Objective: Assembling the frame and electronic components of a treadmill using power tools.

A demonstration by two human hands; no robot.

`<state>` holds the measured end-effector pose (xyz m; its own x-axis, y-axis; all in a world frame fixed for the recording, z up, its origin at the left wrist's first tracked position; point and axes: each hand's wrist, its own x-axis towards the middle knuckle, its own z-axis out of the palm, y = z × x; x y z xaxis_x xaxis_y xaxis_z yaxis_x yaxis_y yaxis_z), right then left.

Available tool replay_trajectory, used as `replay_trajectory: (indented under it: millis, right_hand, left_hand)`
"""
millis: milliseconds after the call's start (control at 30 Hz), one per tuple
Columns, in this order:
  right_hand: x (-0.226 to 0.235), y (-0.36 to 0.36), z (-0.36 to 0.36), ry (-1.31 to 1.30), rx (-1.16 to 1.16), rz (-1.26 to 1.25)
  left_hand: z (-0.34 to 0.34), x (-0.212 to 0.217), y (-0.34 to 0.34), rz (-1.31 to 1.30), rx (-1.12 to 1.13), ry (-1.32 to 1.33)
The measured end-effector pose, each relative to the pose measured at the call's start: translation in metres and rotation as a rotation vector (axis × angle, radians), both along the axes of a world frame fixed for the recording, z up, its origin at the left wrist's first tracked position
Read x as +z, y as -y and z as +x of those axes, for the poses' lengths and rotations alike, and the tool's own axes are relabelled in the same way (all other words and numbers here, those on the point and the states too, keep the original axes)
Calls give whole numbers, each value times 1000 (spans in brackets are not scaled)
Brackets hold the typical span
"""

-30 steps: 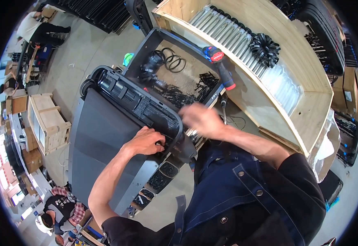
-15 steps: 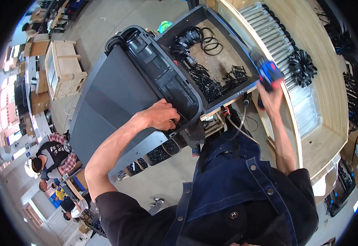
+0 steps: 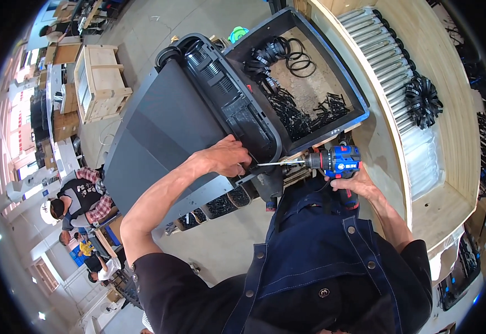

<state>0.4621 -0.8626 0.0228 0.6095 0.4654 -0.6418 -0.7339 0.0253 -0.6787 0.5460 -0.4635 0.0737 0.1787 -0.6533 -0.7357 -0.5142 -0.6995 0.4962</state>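
Pointing left in front of the black-walled rectangular tray [image 3: 324, 135], the blue-and-black pistol-shaped plastic drill [image 3: 340, 160] is probably feeling heavy and rigid, best held by the handle the right grip [image 3: 360, 182] is clamping; the left grip [image 3: 227, 157] is too hidden to judge.

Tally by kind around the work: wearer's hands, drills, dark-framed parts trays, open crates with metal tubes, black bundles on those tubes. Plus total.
Hands: 2, left hand and right hand
Drill: 1
Parts tray: 1
Open crate: 1
Black bundle: 1
Total: 6
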Motion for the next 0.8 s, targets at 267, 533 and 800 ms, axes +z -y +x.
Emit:
replay_trajectory:
  millis: [267,533,800]
  right_hand:
    - [10,1,59,-105,228,-45]
    - [17,-10,75,8,306,-112]
    - [19,-17,92,-43,359,-60]
  left_hand:
    - [2,-7,-3,-52,-28,32]
    - [3,-3,-1,-15,-64,2]
    - [8,9,1,19,111,-92]
